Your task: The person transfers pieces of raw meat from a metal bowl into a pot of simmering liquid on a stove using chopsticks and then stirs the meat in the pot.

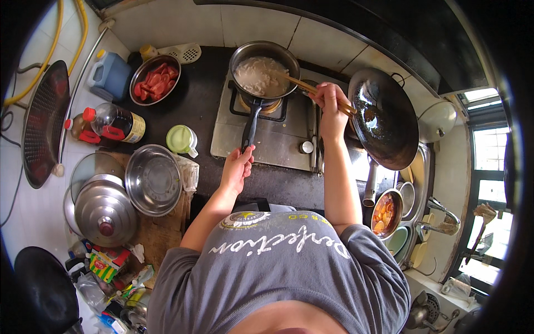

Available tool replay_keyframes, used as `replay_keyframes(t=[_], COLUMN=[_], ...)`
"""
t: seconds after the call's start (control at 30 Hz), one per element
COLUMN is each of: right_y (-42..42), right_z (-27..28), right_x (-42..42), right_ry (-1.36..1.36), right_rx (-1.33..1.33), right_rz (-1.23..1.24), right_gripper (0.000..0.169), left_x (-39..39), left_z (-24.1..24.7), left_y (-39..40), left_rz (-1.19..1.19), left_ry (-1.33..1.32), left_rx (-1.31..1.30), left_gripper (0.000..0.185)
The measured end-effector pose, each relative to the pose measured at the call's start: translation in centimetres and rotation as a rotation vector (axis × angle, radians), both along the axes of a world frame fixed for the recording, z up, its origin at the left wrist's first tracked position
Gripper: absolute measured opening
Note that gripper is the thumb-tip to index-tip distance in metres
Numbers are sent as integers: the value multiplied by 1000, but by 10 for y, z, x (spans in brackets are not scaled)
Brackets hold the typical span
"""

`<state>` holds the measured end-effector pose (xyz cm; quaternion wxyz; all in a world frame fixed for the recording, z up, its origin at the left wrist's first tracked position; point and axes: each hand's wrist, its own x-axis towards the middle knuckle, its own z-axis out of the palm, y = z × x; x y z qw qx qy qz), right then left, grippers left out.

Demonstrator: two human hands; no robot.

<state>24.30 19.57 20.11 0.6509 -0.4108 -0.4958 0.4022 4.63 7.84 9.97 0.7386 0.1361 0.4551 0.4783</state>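
A metal saucepan (294,62) with pale, cloudy liquid and light shreds of food (256,74) stands over a burner of the gas stove (271,140). My left hand (238,167) grips the end of its black handle (251,125). In my right hand (332,106) is a pair of wooden chopsticks (306,85), whose tips reach into the liquid. To the right of that hand, a large dark wok (386,121) sits tilted with an oily sheen. What the shredded food is, I cannot tell.
At the left are a bowl of red slices (156,81), a blue jug (109,73), a sauce bottle (119,123), a green-lidded cup (179,139), a steel basin (153,179) and a pot lid (104,213). A bowl of reddish food (386,213) stands right, by the sink faucet (442,217).
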Motion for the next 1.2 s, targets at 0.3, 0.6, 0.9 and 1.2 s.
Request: replay_keyframes(t=[0.3,0.6,0.9,1.2], right_y=[-1,15,97,125], right_z=[-5,8,-4,-22], right_x=[-5,0,-19,-76], right_ry=[35,-357,-809,-432], right_rx=[9,-12,-275,-244], right_rz=[18,-110,136,13], right_gripper=[33,11,31,29], left_x=[0,-1,-1,-4], left_z=[4,4,2,-2], left_y=[-1,2,6,10], left_rz=[-2,-4,17,-45], left_ry=[8,17,1,16], left_rx=[-21,-16,14,42], left_gripper=[22,20,21,20])
